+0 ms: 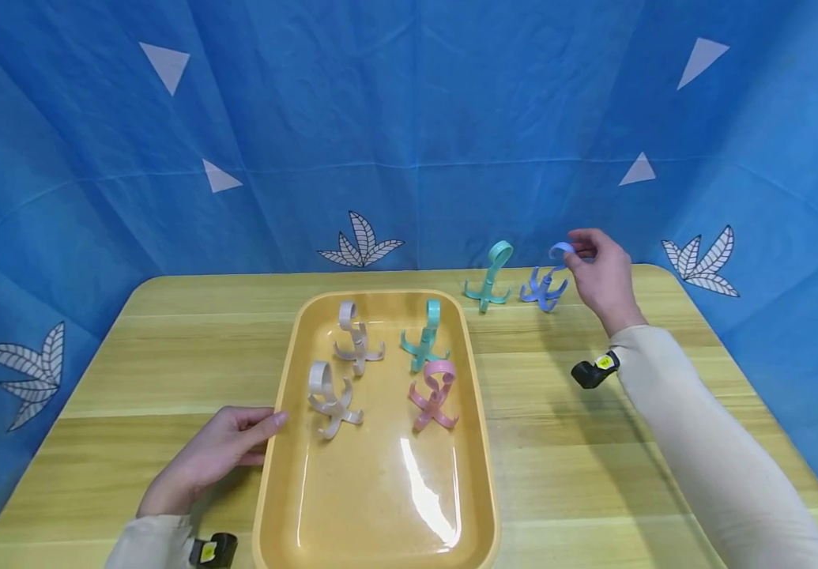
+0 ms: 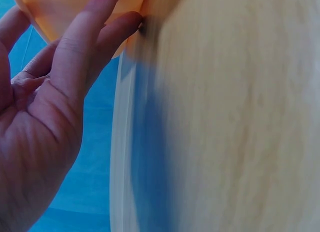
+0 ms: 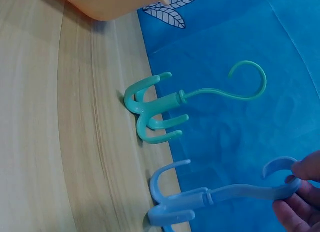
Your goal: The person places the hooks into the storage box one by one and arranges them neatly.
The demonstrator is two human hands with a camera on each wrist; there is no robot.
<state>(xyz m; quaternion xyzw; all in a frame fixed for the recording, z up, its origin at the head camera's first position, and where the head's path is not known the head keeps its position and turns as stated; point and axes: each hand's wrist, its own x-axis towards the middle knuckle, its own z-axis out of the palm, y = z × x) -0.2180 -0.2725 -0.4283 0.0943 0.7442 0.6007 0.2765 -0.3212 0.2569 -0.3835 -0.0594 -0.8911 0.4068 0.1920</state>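
A: Tray [image 1: 359, 490]?
B: Yellow-orange. Pale grey hooks [image 1: 359, 352] [image 1: 336, 406], mint-green hooks [image 1: 425, 348] [image 1: 487, 291], pink hook [image 1: 433, 407], periwinkle hook [image 1: 544, 294].
A: Backdrop [image 1: 352, 103]?
B: Blue, with white triangles [image 1: 167, 67] and white leaf prints [image 1: 362, 243] (dark outlines and veins). Table [image 1: 195, 340] is yellowish wood grain, sleeves [image 1: 707, 442] cream.

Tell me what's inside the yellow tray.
The yellow tray holds a farther grey pronged hook, nearer grey pronged hook, green pronged hook and pink pronged hook. The tray floor directly beneath them is covered; its near edge is out of frame.
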